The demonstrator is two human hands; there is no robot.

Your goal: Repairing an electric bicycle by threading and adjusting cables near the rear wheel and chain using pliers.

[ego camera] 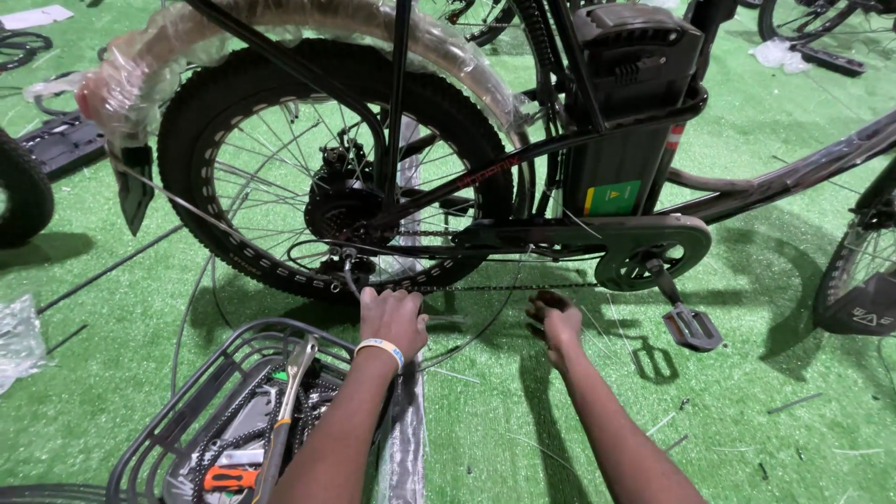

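Green artificial turf (pixel 784 373) covers the whole floor, littered with cut cable ties, clear plastic wrapping and spare parts; other wheels show at the far left, the upper right and the right edge of the frame.

The left hand (pixel 392 315), with a pale wristband, sits at the centre of the frame, fingers curled narrow around something small just below the rear wheel's hub. What it grips is hidden under the knuckles; a thin black cable (pixel 350 277) runs down to it. The right hand (pixel 557 322) lies just right of centre, loosely closed beneath the chain (pixel 504 287), fingertips up near it; whether it pinches anything I cannot tell.

Above both hands stands the black bicycle (pixel 597 140), its fat-tyred rear wheel (pixel 233 140) filling the upper left, with a plastic-wrapped mudguard (pixel 280 23) over it. A black battery pack (pixel 625 103) sits in the frame at upper centre, the chainguard and a pedal (pixel 692 326) to the right of the right hand.

At lower left a black wire basket (pixel 201 387) holds a wrench, a chain and an orange-handled tool, partly cut off by the bottom edge.
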